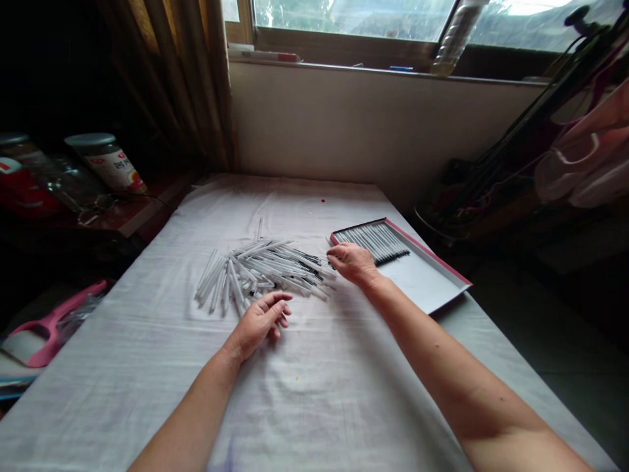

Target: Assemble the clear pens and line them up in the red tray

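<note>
Nearest, white cotton-looking cloth, creased and softly rippled, spread over a flat top. Above it, at the near edge of the heap, left hand with fingers loosely curved and apart, nothing visible in the grasp. At far left, a glossy pink looped object, low beside the cloth. Just beyond the left hand, a loose heap of slim white rods, straight, smooth, plastic-looking, many with black ends. Long axes mostly from far left to near right there, black ends toward the right; at the heap's left end, steeper, more toward the near edge, with several crossed. Between heap and tray, right hand, fingertips drawn together and bent downward; impossible to tell from here about any rod in the pinch. Right of it, a shallow rectangular tray, smooth white floor, pinkish-red rim, slanted from far left to near right. In its far part, a tidy row of rods, side by side and parallel, black ends toward the near right. Farther off, a lidded, labelled jar, folded brown curtain and glass window.
</note>
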